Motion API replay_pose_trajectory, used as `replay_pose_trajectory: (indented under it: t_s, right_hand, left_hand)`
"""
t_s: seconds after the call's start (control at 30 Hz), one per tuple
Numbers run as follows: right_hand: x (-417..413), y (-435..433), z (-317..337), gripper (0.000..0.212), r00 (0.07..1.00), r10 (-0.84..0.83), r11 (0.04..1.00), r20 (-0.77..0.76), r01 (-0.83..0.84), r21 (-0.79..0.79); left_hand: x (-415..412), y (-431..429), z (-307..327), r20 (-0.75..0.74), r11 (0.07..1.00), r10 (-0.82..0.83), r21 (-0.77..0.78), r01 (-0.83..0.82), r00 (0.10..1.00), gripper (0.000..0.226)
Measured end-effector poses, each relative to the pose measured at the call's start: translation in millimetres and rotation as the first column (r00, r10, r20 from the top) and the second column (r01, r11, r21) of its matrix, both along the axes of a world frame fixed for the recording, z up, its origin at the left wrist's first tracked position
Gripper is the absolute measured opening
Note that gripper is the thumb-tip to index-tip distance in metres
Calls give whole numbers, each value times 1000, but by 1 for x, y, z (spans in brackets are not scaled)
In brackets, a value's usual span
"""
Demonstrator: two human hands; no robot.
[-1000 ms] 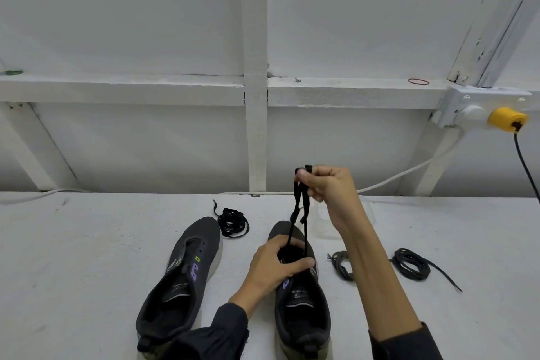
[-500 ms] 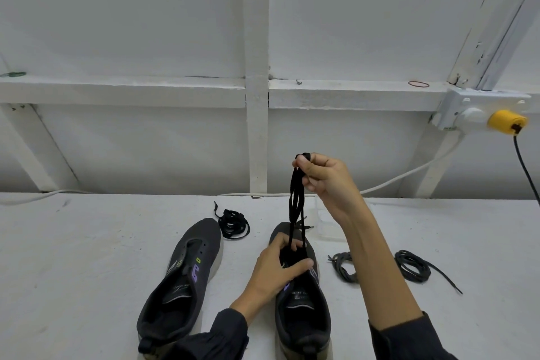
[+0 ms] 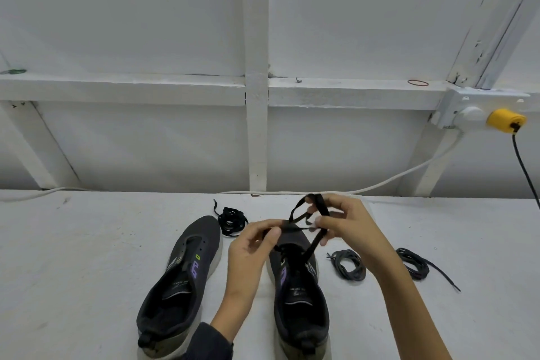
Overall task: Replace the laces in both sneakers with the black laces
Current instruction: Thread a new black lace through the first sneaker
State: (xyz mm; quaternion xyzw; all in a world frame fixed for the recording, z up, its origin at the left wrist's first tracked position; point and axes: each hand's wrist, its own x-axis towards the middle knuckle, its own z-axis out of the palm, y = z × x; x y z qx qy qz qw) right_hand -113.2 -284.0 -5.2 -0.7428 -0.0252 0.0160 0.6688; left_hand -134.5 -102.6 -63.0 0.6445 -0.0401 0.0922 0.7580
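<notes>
Two dark grey sneakers stand toe-away on the white table: the left sneaker (image 3: pixel 181 280) has no lace, the right sneaker (image 3: pixel 301 301) has a flat black lace (image 3: pixel 314 245) running out of its front eyelets. My left hand (image 3: pixel 251 245) pinches one stretch of that lace above the toe. My right hand (image 3: pixel 342 222) holds the other stretch, which loops over its fingers. A coiled black lace (image 3: pixel 232 221) lies beyond the left sneaker's toe.
Two coiled dark laces lie to the right of the right sneaker: a grey coiled lace (image 3: pixel 349 264) and a darker coiled lace (image 3: pixel 416 264) with a loose tail. A white cable (image 3: pixel 394 178) runs along the wall to a socket box with a yellow plug (image 3: pixel 505 120).
My right hand has come down from holding the lace stretched upward. My left hand has lifted off the right sneaker's tongue and taken hold of the lace in front of my right hand.
</notes>
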Motion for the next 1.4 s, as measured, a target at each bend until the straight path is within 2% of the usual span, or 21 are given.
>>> replay_pose_trajectory:
  t_s: [0.17, 0.27, 0.4, 0.47, 0.6, 0.7, 0.73, 0.8, 0.87, 0.9, 1.0, 1.07, 1.17, 1.2, 1.27, 1.33, 1.4]
  right_hand:
    - [-25, -27, -36, 42, 984, -125, 986, -126, 109, -128]
    - [-37, -44, -60, 51, 968, -144, 979, -206, 108, -176]
    - [-49, -53, -80, 48, 945, -107, 991, -308, 77, -108]
    - [-53, -55, -85, 44, 940, -115, 993, -321, 104, -54]
    - [-56, -52, -88, 34, 938, -132, 986, -319, 158, 58]
    - [-56, -49, -90, 33, 937, -154, 976, -315, 195, 101]
    - [-56, -48, -90, 34, 937, -156, 974, -312, 199, 111]
    - [-55, -46, -90, 35, 941, -152, 971, -301, 199, 131]
    - [-53, -43, -88, 36, 948, -136, 966, -287, 192, 175]
    - [-52, -42, -86, 36, 951, -125, 962, -282, 186, 202]
    - [-49, -35, -78, 37, 964, -72, 952, -255, 143, 270]
    - [-46, -30, -72, 37, 972, -39, 951, -232, 108, 290]
    - [-43, -23, -61, 39, 982, 0, 937, -188, 66, 344]
    - [-42, -21, -57, 39, 985, 14, 922, -174, 54, 384]
    - [-40, -19, -51, 42, 987, 41, 880, -153, 37, 473]
    - [-39, -18, -49, 48, 989, 49, 857, -141, 31, 515]
    - [-39, -19, -49, 53, 990, 22, 873, -136, 47, 486]
  left_hand:
    - [-12, 16, -29, -93, 979, 204, 7, -204, 975, 20]
    - [-17, 21, -53, -167, 971, 238, 73, -228, 957, 14]
    - [-21, 19, -74, -233, 973, 230, 89, -215, 945, 3]
    - [-22, 15, -75, -285, 973, 225, 21, -228, 932, 12]
    - [-19, 12, -75, -406, 902, 212, -268, -338, 889, 19]
    - [-18, 13, -77, -456, 868, 236, -299, -397, 858, 10]
    - [-18, 12, -77, -454, 885, 239, -262, -385, 858, 6]
    - [-20, 10, -78, -432, 936, 265, -99, -337, 862, 25]
    - [-24, 7, -74, -345, 960, 281, 83, -269, 896, 45]
    - [-26, 6, -70, -265, 958, 275, 155, -241, 924, 48]
    - [-25, 0, -52, 6, 944, 121, 309, -117, 993, 29]
    - [-21, -5, -40, 75, 888, -80, 457, 37, 994, 27]
    - [-12, -13, -30, 92, 693, -301, 704, 152, 949, 44]
    - [-10, -16, -27, 91, 644, -333, 749, 156, 938, 48]
    - [-7, -22, -23, 109, 611, -361, 778, 147, 926, 49]
    - [-6, -24, -19, 161, 642, -349, 759, 111, 923, 39]
    - [-4, -21, -17, 207, 712, -284, 700, 61, 936, 34]
